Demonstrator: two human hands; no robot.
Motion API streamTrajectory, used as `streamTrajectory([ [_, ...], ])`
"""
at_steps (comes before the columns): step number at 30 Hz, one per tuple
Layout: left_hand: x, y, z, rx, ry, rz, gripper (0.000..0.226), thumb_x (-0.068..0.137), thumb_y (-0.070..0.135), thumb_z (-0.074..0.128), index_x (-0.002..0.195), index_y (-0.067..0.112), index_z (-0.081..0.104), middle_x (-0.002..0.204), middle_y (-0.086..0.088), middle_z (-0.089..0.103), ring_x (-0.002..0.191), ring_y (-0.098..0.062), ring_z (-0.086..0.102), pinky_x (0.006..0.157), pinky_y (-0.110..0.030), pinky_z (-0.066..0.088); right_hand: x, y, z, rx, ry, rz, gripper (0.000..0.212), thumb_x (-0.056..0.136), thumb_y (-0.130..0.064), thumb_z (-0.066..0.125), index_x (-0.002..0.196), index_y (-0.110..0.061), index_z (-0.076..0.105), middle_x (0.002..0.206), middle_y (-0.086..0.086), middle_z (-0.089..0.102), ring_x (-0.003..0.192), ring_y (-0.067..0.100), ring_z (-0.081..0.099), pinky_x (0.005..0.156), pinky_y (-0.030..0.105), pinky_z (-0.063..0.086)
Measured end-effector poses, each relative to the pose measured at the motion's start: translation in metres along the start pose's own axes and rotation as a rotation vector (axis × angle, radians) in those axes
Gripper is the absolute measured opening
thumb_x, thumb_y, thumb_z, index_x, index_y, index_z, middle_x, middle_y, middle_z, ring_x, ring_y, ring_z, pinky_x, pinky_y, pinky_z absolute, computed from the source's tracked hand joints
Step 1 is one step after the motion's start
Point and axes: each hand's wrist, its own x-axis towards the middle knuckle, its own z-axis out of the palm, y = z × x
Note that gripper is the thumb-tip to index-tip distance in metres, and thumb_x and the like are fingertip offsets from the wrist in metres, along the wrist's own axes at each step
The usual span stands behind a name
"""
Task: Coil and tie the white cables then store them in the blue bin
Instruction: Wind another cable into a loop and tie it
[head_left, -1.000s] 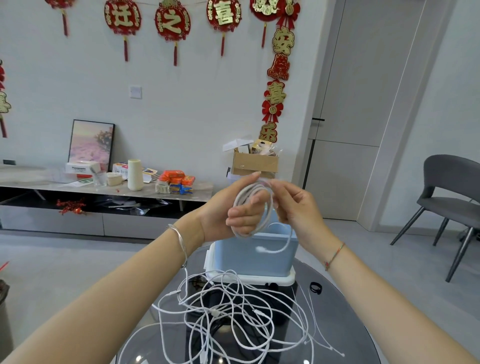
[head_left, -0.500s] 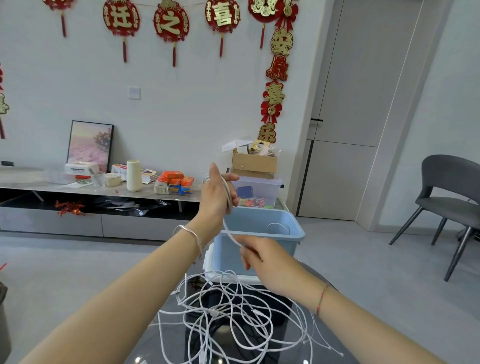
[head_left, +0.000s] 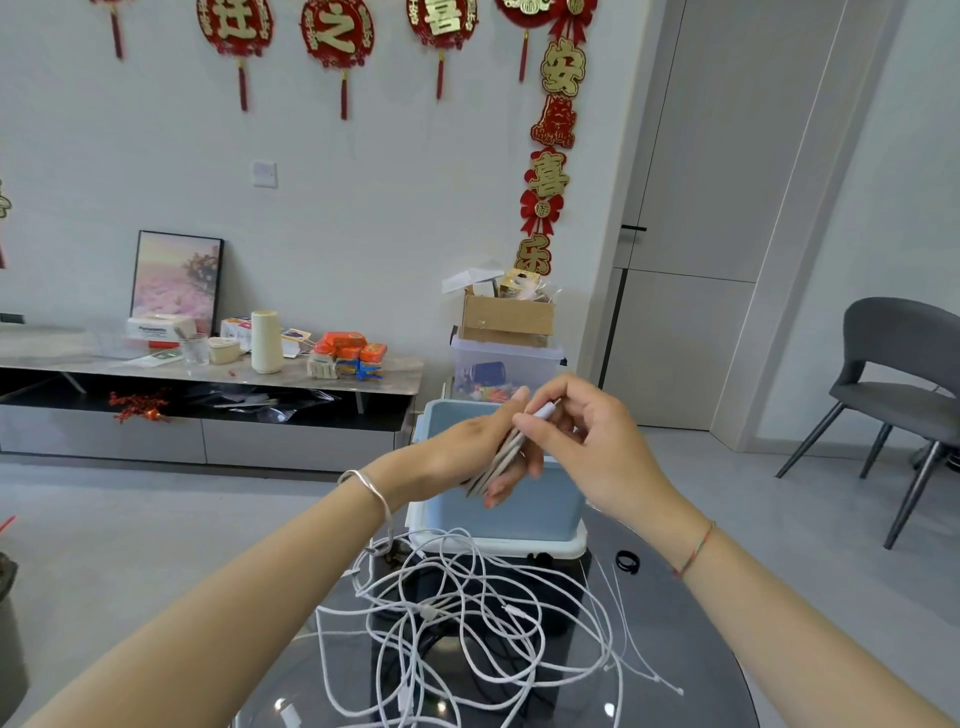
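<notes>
Head: left hand (head_left: 462, 451), right hand (head_left: 589, 441) grip cable (head_left: 497, 460) over blue bin (head_left: 545, 501) rim.

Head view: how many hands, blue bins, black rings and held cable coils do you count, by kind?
hands: 2 (left hand, right hand)
bin: 1
ring: 1
coil: 1
total: 5

blue bin (head_left: 558, 512): smooth plastic; table (head_left: 701, 649): glossy dark glass; white cables (head_left: 428, 612): smooth; bracelet (head_left: 382, 501): shiny metal
</notes>
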Motion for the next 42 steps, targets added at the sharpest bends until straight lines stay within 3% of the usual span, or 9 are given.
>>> streamTrajectory([
  [2,-0.001,0.003,0.001,-0.173,-0.147,-0.017,0.080,0.093,0.064,0.002,0.072,0.004,0.052,0.040,-0.003,0.037,0.036,-0.015,0.036,0.043,-0.020,0.037,0.001,0.006,0.000,0.097,0.010,0.034,0.016,0.084,-0.013,0.068,0.082,-0.006,0.054,0.061,0.018,0.055,0.052,0.027,0.053,0.059,0.034,0.041],
  [9,0.000,0.004,0.008,-0.442,-0.357,-0.066,0.078,0.085,0.075,0.008,0.066,0.009,0.047,0.036,0.003,0.029,0.032,-0.009,0.026,0.036,-0.018,0.026,-0.005,0.009,0.002,0.273,0.060,0.071,0.018,0.084,-0.024,0.061,0.074,-0.011,0.054,0.063,-0.014,0.051,0.064,0.004,0.048,0.067,0.011,0.040],
  [18,0.012,-0.015,0.021,-0.787,-0.749,-0.059,0.060,0.089,0.065,0.033,0.068,0.014,0.057,0.036,0.008,0.035,0.034,-0.008,0.026,0.040,-0.016,0.029,-0.019,0.033,-0.009,0.304,-0.019,0.144,0.020,0.091,-0.028,0.051,0.072,-0.022,0.054,0.068,0.003,0.047,0.066,0.015,0.043,0.062,0.023,0.038],
  [22,0.024,-0.024,0.031,-0.842,-0.777,-0.053,0.057,0.095,0.055,0.027,0.068,0.017,0.059,0.040,0.007,0.029,0.035,-0.008,0.027,0.042,-0.016,0.026,-0.028,0.046,-0.007,0.303,0.048,0.141,0.016,0.090,-0.027,0.049,0.082,-0.014,0.052,0.077,0.011,0.047,0.073,0.021,0.045,0.068,0.025,0.040],
  [28,0.041,-0.036,0.044,-1.059,-0.805,-0.159,0.047,0.097,0.042,0.045,0.064,0.010,0.056,0.039,0.004,0.032,0.036,-0.011,0.030,0.045,-0.020,0.030,-0.049,0.067,-0.004,0.295,0.132,0.099,0.011,0.098,-0.029,0.044,0.104,-0.021,0.049,0.070,-0.007,0.065,0.072,0.006,0.060,0.073,0.019,0.046],
  [32,0.054,-0.040,0.059,-1.028,-0.730,-0.195,0.048,0.095,0.044,0.046,0.060,0.012,0.055,0.034,0.004,0.041,0.037,-0.010,0.029,0.045,-0.019,0.034,-0.060,0.080,-0.006,0.236,0.244,0.092,0.017,0.095,-0.040,0.046,0.104,-0.027,0.053,0.078,-0.002,0.066,0.074,0.010,0.063,0.073,0.023,0.049],
  [36,0.066,-0.046,0.073,-0.860,-0.376,-0.275,0.053,0.090,0.050,0.039,0.053,0.016,0.053,0.037,0.006,0.040,0.049,-0.011,0.042,0.055,-0.018,0.045,-0.073,0.098,-0.014,0.214,0.360,0.156,0.010,0.095,-0.034,0.047,0.101,-0.027,0.050,0.064,0.009,0.060,0.062,0.024,0.056,0.066,0.037,0.048],
  [39,0.080,-0.063,0.086,-0.761,-0.212,-0.268,0.046,0.094,0.046,0.042,0.066,0.014,0.061,0.052,0.003,0.052,0.066,-0.016,0.047,0.071,-0.024,0.051,-0.084,0.119,-0.020,0.146,0.455,0.189,0.003,0.096,-0.028,0.049,0.098,-0.026,0.050,0.063,0.001,0.052,0.058,0.009,0.047,0.060,0.022,0.041],
  [42,0.095,-0.079,0.109,-0.729,-0.031,-0.321,0.041,0.099,0.042,0.040,0.079,0.012,0.059,0.050,0.004,0.053,0.058,-0.012,0.045,0.067,-0.025,0.051,-0.095,0.142,-0.022,0.127,0.518,0.252,0.002,0.097,-0.025,0.049,0.096,-0.026,0.048,0.069,0.011,0.057,0.060,0.008,0.049,0.059,0.017,0.041],
])
